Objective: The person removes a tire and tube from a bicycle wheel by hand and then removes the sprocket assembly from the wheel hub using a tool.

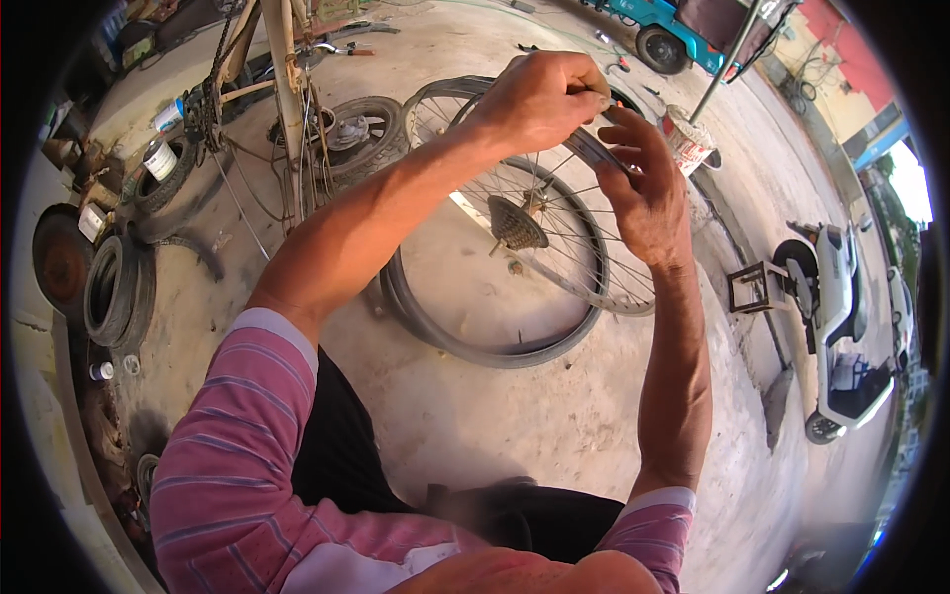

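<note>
A bicycle wheel rim [592, 150] with thin spokes and a dark rear cassette [517, 223] is held tilted in front of me. My right hand [650, 198] grips the rim's upper right edge, thumb on the near side and fingers bent over it. Beside it, my left hand [544, 102] is closed, thumb and forefinger pinched together at the rim's top; what they pinch is hidden. Below the wheel, a black bicycle tyre [510, 356] lies on the concrete floor.
A bicycle frame [287, 109] stands at the left, near another wheel [366, 129]. Loose tyres [111, 287] and a white can [159, 158] lie farther left. On the right are a white bucket [690, 141], a small stool [755, 288] and a white scooter [839, 297]. A blue vehicle [683, 35] is parked behind.
</note>
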Action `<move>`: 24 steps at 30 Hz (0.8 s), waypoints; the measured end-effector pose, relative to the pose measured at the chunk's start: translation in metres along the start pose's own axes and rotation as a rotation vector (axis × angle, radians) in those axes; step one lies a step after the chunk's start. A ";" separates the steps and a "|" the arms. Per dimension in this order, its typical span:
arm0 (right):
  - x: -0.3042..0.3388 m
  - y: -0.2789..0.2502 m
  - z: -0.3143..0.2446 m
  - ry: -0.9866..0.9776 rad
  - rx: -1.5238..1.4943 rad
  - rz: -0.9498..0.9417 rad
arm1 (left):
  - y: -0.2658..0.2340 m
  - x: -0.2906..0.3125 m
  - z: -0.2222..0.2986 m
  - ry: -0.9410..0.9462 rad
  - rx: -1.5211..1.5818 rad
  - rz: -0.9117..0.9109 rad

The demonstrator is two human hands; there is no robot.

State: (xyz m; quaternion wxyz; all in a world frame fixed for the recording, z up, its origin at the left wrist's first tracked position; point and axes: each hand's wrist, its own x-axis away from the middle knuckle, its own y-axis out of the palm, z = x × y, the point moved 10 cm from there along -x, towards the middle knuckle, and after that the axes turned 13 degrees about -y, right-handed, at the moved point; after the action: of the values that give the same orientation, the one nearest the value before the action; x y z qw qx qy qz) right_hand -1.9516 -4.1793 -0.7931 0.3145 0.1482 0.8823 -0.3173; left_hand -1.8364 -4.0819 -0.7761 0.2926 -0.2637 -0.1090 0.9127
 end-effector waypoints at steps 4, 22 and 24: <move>0.010 -0.005 -0.001 0.004 -0.022 0.030 | -0.009 0.004 0.026 -0.004 0.432 -0.222; 0.004 -0.001 0.022 -0.087 -0.345 0.104 | 0.097 -0.042 0.123 -0.053 0.517 -0.783; 0.000 -0.009 0.029 -0.108 -0.076 0.145 | 0.085 -0.033 0.132 -0.231 0.533 -0.761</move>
State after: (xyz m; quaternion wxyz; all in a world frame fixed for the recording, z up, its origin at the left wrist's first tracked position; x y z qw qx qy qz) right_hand -1.9420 -4.2053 -0.8064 0.3890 0.1824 0.8624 -0.2677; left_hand -1.9253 -4.1757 -0.6819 0.6492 -0.0175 0.0082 0.7604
